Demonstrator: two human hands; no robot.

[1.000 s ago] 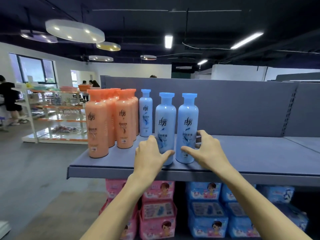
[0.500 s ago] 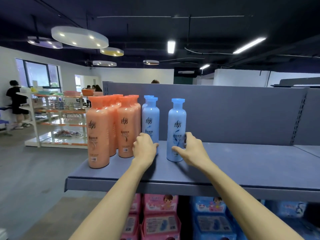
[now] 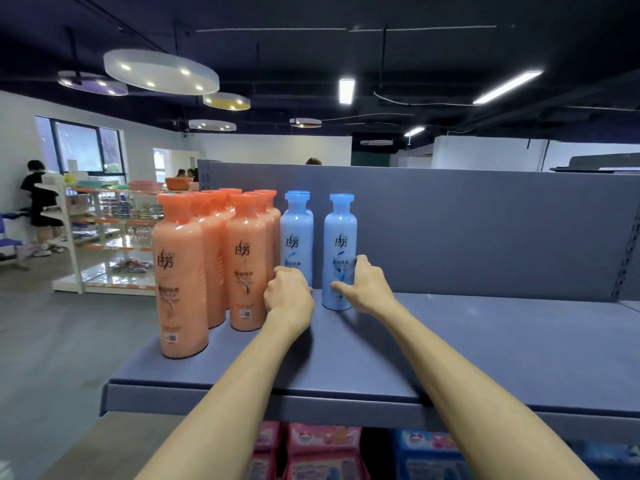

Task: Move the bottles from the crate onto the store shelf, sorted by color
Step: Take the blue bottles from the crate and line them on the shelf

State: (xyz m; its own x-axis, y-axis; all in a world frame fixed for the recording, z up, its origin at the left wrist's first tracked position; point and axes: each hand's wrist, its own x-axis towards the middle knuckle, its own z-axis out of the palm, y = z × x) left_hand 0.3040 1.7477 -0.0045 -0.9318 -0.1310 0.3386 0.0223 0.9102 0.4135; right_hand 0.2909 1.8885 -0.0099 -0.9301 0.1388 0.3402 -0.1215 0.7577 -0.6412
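Both hands are on the upper shelf (image 3: pixel 485 348), each at a blue bottle. Compared with a second ago, the two blue bottles have been slid away from the front edge toward the back panel (image 3: pixel 467 230); the left one (image 3: pixel 297 233) now stands directly in front of a third blue bottle, whose cap just shows behind it, so a blue column is forming.

Left hand (image 3: pixel 289 292): fingers curled round the base of the left blue bottle; the grip side is hidden behind the knuckles, but contact looks firm.

Right hand (image 3: pixel 369 289): thumb on the front and fingers wrapped behind the lower part of the right blue bottle (image 3: pixel 340 251), which stands upright on the shelf, a little apart from its neighbour.

Orange bottles (image 3: pixel 213 258) stand in two files toward the shelf's left edge, the nearest close to the front edge. The left blue bottle stands just beside the right orange file.

Judgement: colour sorting holds so far, orange left and blue right. The placing of this pair looks nearly done; release is not yet made. The crate is out of view, so the remaining count is unknown.

Lower shelf: pink and blue packs (image 3: pixel 322 448).
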